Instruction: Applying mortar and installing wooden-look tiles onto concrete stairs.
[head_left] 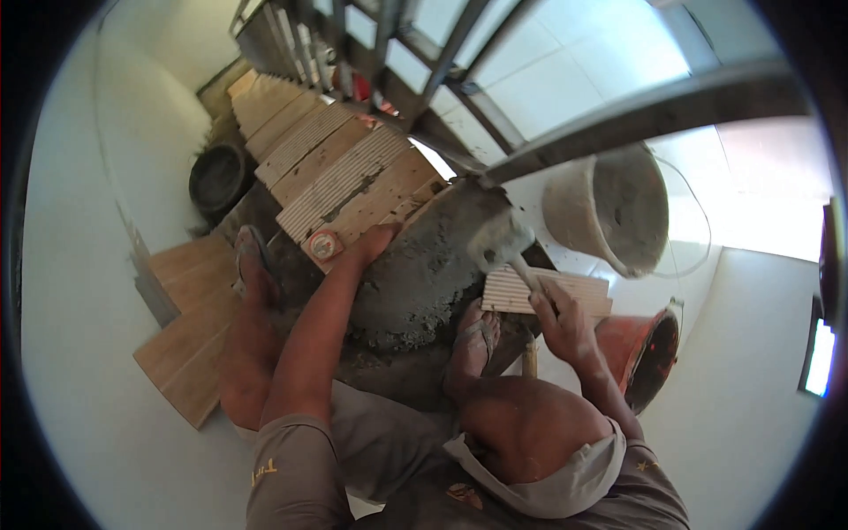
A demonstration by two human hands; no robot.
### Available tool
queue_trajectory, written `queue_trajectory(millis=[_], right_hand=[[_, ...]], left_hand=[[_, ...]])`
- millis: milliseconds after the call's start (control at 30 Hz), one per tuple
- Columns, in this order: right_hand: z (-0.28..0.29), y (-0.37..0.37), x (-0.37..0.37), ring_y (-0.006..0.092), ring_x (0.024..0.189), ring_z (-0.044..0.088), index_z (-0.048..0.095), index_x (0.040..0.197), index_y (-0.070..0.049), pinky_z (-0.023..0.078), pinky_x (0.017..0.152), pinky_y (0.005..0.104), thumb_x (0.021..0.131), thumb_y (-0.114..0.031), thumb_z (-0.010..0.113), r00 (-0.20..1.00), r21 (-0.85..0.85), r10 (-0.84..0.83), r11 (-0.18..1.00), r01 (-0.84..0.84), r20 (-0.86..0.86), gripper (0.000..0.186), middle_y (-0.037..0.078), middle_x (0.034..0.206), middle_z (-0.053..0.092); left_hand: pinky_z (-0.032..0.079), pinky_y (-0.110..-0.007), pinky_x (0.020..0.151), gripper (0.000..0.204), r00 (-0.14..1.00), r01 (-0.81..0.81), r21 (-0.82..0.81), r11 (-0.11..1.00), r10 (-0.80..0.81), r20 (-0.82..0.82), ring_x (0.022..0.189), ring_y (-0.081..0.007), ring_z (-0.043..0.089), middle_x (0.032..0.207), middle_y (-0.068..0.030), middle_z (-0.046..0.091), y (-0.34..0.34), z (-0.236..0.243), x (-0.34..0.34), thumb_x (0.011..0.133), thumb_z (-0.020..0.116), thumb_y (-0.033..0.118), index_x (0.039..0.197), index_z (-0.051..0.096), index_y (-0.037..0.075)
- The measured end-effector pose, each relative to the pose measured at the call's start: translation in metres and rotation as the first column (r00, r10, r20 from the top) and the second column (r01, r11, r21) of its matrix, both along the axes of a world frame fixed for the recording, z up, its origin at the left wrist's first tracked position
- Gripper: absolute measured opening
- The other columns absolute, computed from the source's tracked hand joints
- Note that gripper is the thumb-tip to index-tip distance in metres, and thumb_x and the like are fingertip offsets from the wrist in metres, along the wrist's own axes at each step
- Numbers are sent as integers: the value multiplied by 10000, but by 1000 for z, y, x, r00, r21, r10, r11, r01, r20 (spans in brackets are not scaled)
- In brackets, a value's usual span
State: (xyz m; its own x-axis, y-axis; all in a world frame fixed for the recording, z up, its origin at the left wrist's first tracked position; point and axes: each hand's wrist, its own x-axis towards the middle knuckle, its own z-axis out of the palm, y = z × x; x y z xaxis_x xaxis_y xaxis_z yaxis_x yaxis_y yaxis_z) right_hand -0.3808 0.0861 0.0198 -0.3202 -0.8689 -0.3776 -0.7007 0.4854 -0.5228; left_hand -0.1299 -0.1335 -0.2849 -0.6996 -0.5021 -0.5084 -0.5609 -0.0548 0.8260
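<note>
My right hand is closed around the handle of a mallet with a pale, mortar-smeared head. The head hangs over the edge of a bed of wet grey mortar. My left hand rests at the front edge of a wood-look stair tile, beside the mortar; its fingers are mostly hidden. A small round red-and-white thing, like a tape measure, lies on the tiled step near my left wrist. Under the mallet handle lies a ribbed beige tile strip, close to my right foot.
Tiled steps run to the upper left, beside a metal railing. A black rubber bowl stands by the left wall. Loose wood-look tiles lie left. A mortar-caked bucket and a red bucket stand right.
</note>
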Motion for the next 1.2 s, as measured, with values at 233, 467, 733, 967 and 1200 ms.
queue_trajectory(millis=[233,467,733,967,1200], right_hand=[[-48,214,-2,460,731,656,582,936,-29,489,637,516,965,-379,680,950,163,-312,936,313,-32,365,225,768,653],[-66,336,7,416,597,624,550,863,-30,445,553,508,983,-399,671,775,277,-618,728,627,-133,407,200,633,597],[-74,318,-31,415,962,693,687,1143,-58,558,859,516,1010,-425,524,954,716,27,667,206,-299,423,239,1008,708],[-65,92,-76,403,1321,520,520,1445,-101,462,1075,501,789,-119,757,910,218,188,969,-112,-369,698,194,1365,545],[-101,57,-107,412,1417,416,395,1544,-79,360,1170,489,712,-119,805,773,293,466,882,-369,-430,928,219,1492,422]], left_hand=[[393,-376,1131,661,995,-47,11,999,45,93,1376,-259,513,1575,-118,492,-13,-14,42,1084,402,515,1589,420,90],[421,-373,1102,778,916,-366,438,821,235,325,1327,-260,547,1514,-109,540,-4,54,-3,1041,437,615,1582,423,56],[379,-391,1140,862,938,-278,420,864,150,313,1375,-288,519,1566,-120,499,-9,51,13,1016,419,676,1573,418,17],[366,-428,1156,939,942,-225,474,851,65,330,1409,-322,485,1556,-164,497,-12,51,12,1005,373,731,1552,422,-31],[342,-448,1173,1004,965,-112,445,888,-10,262,1431,-336,462,1574,-202,466,-15,90,2,985,319,789,1557,414,-30]])
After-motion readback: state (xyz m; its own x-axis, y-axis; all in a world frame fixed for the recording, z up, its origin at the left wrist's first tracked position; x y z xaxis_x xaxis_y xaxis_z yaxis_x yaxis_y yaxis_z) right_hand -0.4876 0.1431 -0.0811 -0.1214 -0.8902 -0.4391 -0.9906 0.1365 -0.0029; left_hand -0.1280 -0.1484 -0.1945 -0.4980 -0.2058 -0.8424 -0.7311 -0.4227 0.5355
